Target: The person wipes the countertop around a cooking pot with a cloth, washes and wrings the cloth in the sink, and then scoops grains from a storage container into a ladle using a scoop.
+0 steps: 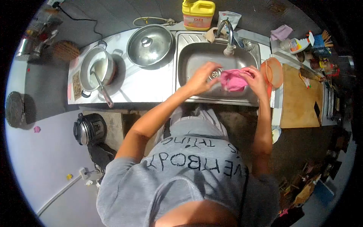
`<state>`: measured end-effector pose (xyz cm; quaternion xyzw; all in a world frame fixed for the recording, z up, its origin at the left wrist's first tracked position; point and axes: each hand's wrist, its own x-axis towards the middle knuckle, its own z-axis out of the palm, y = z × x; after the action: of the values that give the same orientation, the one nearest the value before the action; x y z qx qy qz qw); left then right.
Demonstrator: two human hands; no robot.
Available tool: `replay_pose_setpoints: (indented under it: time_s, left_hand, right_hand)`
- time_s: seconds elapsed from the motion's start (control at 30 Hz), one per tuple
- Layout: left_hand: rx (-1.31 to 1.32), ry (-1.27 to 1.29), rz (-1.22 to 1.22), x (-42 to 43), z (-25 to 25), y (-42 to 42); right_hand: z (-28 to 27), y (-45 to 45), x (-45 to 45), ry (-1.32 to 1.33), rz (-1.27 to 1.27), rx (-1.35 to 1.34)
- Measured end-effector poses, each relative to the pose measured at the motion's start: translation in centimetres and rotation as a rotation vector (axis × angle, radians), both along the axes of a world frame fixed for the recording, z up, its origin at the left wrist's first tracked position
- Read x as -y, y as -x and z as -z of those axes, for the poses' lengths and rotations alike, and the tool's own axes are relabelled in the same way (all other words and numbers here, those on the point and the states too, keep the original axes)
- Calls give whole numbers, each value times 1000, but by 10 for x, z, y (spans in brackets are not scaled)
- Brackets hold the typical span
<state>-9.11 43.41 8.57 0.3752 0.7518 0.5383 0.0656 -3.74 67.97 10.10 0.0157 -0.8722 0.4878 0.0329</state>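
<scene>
Over the sink basin [193, 56], a pink cloth [232, 80] hangs bunched from my right hand [257, 81], whose thumb and fingers pinch its upper right side. My left hand [204, 78] is just left of the cloth, thumb and fingers curved and apart, with nothing visible between them. The drain strainer [215, 74] shows between the fingers of that hand. Above the basin, behind my hands, stands the curved faucet [229, 38]. No water stream can be made out.
Left of the sink are a lidded pan [149, 45] and a pot [96, 70] with a ladle [99, 85] in it. A yellow jug [198, 15] stands behind the basin. To the right are an orange strainer or basin [272, 72] and a wooden cutting board [300, 102].
</scene>
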Motion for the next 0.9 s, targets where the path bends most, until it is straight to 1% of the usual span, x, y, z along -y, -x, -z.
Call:
replay_pose_setpoints:
  time_s: [0.03, 0.07, 0.1, 0.13, 0.2, 0.23, 0.27, 0.33, 0.37, 0.4, 0.43, 0.47, 0.53, 0.57, 0.6, 0.67, 0.7, 0.73, 0.8, 0.83, 0.87, 0.9]
  left_hand:
    - [-84, -17, 10, -11, -1, -5]
    - [-172, -40, 7, -24, -4, -11]
    - [-71, -70, 17, -35, -6, -18]
    - [-51, -67, 21, -34, -3, -25]
    - [97, 277, 210, -38, 8, -22]
    - [23, 254, 227, -35, 34, -20]
    - [27, 254, 235, -29, 37, -19]
    - [78, 374, 124, -16, 41, -15]
    - [113, 400, 89, -10, 25, -15]
    - [138, 423, 47, -5, 8, -12]
    - [94, 341, 49, -2, 2, -10]
    - [98, 345, 45, -2, -9, -13]
    - [-52, 171, 80, -4, -36, -24]
    - [-85, 104, 121, -11, -44, -29]
    - [-117, 35, 161, -19, -52, -37]
    - [-54, 103, 351, -35, -65, -53]
    - [-47, 100, 481, -44, -63, -59]
    - [-85, 86, 574, -51, -59, -63]
    - [-65, -69, 608, -59, -59, -60]
    - [-65, -60, 607, -64, -60, -55]
    - [619, -242, 617, -69, -60, -48]
    - [1304, -418, 572, -73, -59, -39]
  right_hand:
    - [-6, -3, 6, 61, -15, 93]
    - [-22, -5, 15, 225, -81, 209]
    - [-29, -2, 20, 270, -91, 194]
    - [-34, -9, 24, 325, -89, 195]
    - [-61, -15, 19, 371, -2, 150]
    - [-57, -20, 3, 398, 47, 103]
    - [-55, -23, -11, 404, 84, 132]
    - [-25, -17, -24, 224, 138, 183]
    - [-21, -22, -26, 223, 144, 185]
    - [-20, -21, -28, -46, 169, 100]
    - [-20, -20, -29, -313, 191, 14]
    - [-19, -22, -30, -309, 186, 17]
    - [-17, -34, -26, 322, 430, -313]
    - [-17, -38, -15, 532, 590, -437]
    - [-1, -39, -7, 723, 696, -560]
    - [40, -41, 9, 1365, 833, -255]
    - [50, -44, 27, 1541, 734, -203]
    - [52, -50, 47, 1637, 581, -184]
    - [46, -49, 74, 1700, 374, -167]
    - [41, -45, 81, 1697, 308, -159]
    - [37, -39, 86, 1693, 259, -151]
    - [35, -33, 91, 1686, 210, -141]
